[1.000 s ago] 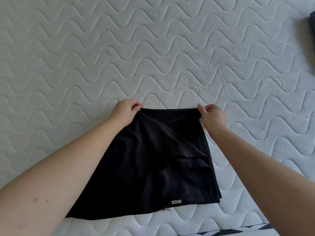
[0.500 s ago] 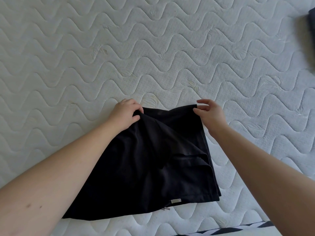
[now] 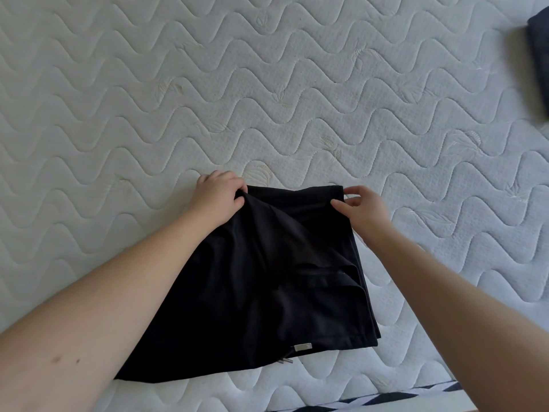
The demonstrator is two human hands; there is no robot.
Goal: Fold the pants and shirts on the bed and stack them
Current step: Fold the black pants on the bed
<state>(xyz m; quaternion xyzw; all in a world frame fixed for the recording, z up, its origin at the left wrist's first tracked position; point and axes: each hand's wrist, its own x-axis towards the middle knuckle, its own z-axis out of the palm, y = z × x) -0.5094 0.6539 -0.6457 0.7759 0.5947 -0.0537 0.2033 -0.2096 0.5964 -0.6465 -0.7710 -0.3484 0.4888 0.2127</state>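
Head view: the left hand (image 3: 218, 194) has its fingers (image 3: 234, 185) clenched on the far left corner of the black pants (image 3: 252, 292); the right hand (image 3: 361, 208) pinches the far right corner. The pants lie folded on the bed (image 3: 148, 114), running from the hands back toward the person, long axis near to far. A dark folded garment (image 3: 539, 63) lies well apart, far right.
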